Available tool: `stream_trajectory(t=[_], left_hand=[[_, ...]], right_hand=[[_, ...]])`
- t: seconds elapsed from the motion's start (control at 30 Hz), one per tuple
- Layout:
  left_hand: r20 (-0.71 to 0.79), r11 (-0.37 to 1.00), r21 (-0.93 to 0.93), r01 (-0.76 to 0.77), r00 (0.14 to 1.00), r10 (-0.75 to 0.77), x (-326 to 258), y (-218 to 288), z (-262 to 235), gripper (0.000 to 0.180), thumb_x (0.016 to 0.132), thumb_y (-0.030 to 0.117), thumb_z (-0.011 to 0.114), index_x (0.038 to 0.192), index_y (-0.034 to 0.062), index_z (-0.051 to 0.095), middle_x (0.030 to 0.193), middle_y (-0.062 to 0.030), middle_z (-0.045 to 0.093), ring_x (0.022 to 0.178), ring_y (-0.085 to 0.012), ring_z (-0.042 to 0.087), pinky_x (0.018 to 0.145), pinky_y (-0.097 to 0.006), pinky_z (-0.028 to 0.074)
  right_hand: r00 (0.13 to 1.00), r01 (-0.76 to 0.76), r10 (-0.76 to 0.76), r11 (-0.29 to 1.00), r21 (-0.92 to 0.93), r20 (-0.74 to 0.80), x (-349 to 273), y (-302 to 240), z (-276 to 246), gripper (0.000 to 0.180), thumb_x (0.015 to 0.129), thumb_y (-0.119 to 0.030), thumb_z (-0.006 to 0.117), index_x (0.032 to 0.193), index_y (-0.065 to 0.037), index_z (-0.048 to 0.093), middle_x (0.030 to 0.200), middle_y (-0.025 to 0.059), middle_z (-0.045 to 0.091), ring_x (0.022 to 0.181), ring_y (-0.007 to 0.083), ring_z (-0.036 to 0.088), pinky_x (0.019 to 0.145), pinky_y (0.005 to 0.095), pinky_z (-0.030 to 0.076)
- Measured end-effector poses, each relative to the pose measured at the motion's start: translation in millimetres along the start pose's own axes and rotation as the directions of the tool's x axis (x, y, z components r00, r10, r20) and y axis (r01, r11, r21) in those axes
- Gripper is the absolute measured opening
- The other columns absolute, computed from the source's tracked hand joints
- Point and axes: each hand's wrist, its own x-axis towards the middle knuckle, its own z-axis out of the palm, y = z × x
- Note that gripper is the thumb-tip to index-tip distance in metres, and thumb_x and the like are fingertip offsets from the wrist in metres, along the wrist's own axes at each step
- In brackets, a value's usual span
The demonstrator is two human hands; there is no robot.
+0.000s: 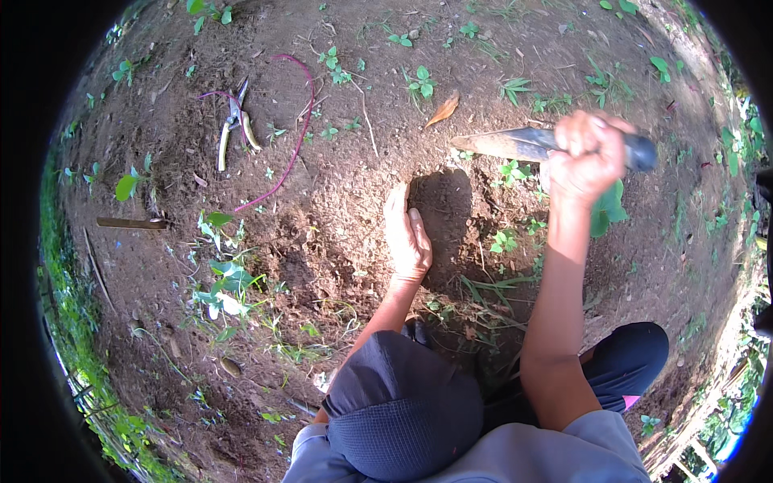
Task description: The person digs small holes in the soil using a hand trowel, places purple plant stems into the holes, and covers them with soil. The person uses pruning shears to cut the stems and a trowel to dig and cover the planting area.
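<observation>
Right hand (586, 153) is fisted around a trowel (523, 145), or some short digging blade, blurry, raised over the hole (443, 205). Left hand (407, 237) lies open, flat on the soil (322, 241) at its edge. Pruning shears (235, 121) sit well off left.

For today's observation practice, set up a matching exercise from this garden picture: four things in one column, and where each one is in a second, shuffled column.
Things:
1. Trowel
2. Pruning shears
3. Left hand
4. Dry leaf

Places:
A. Lying on the soil at upper left, beside a pink cord
B. Flat on the soil at the edge of the hole
C. Held in the right hand
D. Lying on the soil above the trowel's blade

Pairs: 1-C, 2-A, 3-B, 4-D
</observation>
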Motion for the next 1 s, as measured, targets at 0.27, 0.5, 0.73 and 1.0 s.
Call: stream_trajectory(t=[0.27, 0.5, 0.73, 1.0], left_hand=[[0.003, 0.999, -0.011, -0.041, 0.999, 0.041, 1.5, 0.0, -1.0, 0.041, 0.094, 0.005, 0.042, 0.133, -0.0033, 0.041, 0.131, -0.0232, 0.047, 0.122, -0.0383, 0.044, 0.106, -0.044, 0.033], [0.011, 0.999, 0.002, -0.039, 0.999, 0.039, 0.4, -1.1, 0.1, 0.038, 0.095, 0.007, 0.039, 0.133, -0.0022, 0.043, 0.131, -0.0202, 0.047, 0.123, -0.0345, 0.044, 0.105, -0.042, 0.032], [0.012, 0.998, -0.003, -0.056, 0.998, 0.056, 3.4, 0.9, -1.5, 0.042, 0.092, 0.003, 0.043, 0.133, -0.0030, 0.041, 0.130, -0.0226, 0.047, 0.121, -0.0382, 0.045, 0.105, -0.044, 0.033], [0.017, 0.999, -0.010, -0.036, 0.999, 0.036, 2.7, 1.5, -1.1, 0.039, 0.095, 0.006, 0.039, 0.134, -0.0019, 0.042, 0.131, -0.0211, 0.047, 0.122, -0.0357, 0.044, 0.105, -0.043, 0.032]], right_hand=[[0.980, -0.196, 0.193, 0.977, 0.081, 0.048, -38.0, 20.1, -33.2, 0.017, 0.072, 0.006, 0.049, 0.075, -0.011, 0.044, 0.055, 0.0000, 0.043, 0.036, 0.0090, 0.036, 0.034, 0.0268, 0.030], [0.996, -0.054, 0.048, 0.995, 0.082, 0.074, 17.1, -13.1, 11.0, 0.016, 0.077, -0.004, 0.054, 0.065, -0.012, 0.046, 0.048, -0.0026, 0.036, 0.038, 0.0086, 0.033, 0.038, 0.0252, 0.029], [0.978, -0.207, 0.202, 0.974, 0.095, 0.052, -42.3, 34.8, -51.8, 0.016, 0.075, 0.003, 0.050, 0.079, -0.011, 0.043, 0.054, -0.0001, 0.041, 0.038, 0.0094, 0.036, 0.036, 0.0266, 0.032], [0.972, 0.044, -0.054, 0.998, 0.050, 0.230, -5.2, -20.1, 20.0, 0.011, 0.078, 0.001, 0.052, 0.079, -0.009, 0.050, 0.058, 0.0009, 0.047, 0.040, 0.0087, 0.041, 0.038, 0.0250, 0.036]])
